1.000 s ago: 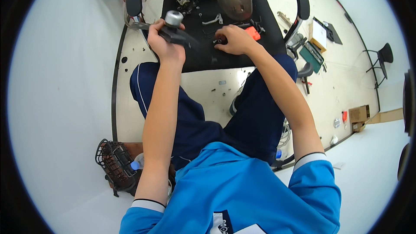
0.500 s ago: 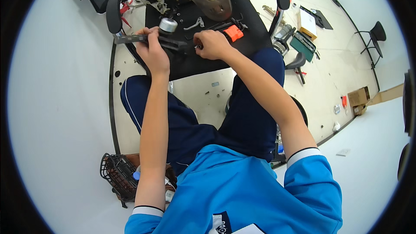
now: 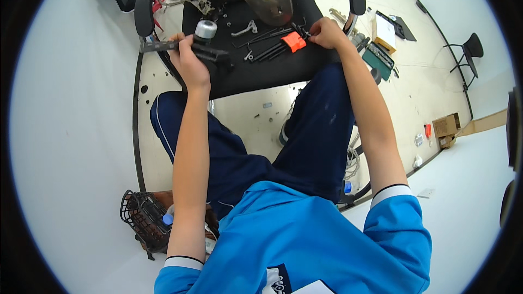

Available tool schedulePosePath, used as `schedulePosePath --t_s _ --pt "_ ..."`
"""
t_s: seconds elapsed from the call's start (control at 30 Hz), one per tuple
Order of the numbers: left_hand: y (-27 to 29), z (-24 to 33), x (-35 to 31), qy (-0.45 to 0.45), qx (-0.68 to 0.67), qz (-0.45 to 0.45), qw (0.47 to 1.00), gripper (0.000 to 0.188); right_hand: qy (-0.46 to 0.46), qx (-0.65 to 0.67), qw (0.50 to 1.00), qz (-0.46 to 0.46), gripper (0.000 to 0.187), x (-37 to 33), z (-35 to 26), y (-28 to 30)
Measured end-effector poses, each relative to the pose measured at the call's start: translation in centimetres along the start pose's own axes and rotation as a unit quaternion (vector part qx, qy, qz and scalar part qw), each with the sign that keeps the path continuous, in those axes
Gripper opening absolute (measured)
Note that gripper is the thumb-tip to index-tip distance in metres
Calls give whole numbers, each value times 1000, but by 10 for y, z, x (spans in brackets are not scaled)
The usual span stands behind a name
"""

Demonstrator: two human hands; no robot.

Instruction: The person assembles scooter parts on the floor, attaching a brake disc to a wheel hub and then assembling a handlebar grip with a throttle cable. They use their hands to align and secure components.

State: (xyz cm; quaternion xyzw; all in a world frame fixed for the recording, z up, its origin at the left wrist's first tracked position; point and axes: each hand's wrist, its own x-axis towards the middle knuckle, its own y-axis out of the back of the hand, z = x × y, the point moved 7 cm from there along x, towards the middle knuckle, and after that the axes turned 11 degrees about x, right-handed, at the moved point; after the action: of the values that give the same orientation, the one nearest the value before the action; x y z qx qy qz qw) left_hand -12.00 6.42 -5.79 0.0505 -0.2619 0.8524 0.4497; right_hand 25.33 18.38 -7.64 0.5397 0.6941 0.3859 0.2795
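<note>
1. The left hand is closed around a dark handlebar piece, its fingers wrapped over the bar where it meets a blocky black clamp part.
2. The bar sticks out to the left of the fist, and the black part pokes out to the right, toward the middle of the chair seat.
3. A round silver bell sits on the bar just beyond the knuckles, on the far side of the hand, touching or nearly touching it.
4. The right hand rests at the far right of the seat, fingers curled down onto a set of black hex keys in an orange holder.
5. The fingertips meet the right end of the set; whether they pinch a key or only press on it cannot be told.
6. The keys fan out to the left from the holder, lying flat on the black seat between the two hands.
7. A small silver lever-shaped part lies on the seat farther back, apart from both hands.
8. A wire basket stands on the floor near the person's left side.
</note>
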Motion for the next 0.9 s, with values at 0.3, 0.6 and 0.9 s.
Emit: schedulePosePath --t_s 0.3,0.6,0.9 --pt "-26 18 -18 -11 45 -59 997 12 22 619 783 48 28 -37 -30 22" --pt "-33 38 -40 -56 18 -83 995 9 125 718 684 -44 23 -65 -107 0" --pt "-34 38 -67 -109 31 -173 978 17 165 718 669 -98 19 -114 -199 -36"
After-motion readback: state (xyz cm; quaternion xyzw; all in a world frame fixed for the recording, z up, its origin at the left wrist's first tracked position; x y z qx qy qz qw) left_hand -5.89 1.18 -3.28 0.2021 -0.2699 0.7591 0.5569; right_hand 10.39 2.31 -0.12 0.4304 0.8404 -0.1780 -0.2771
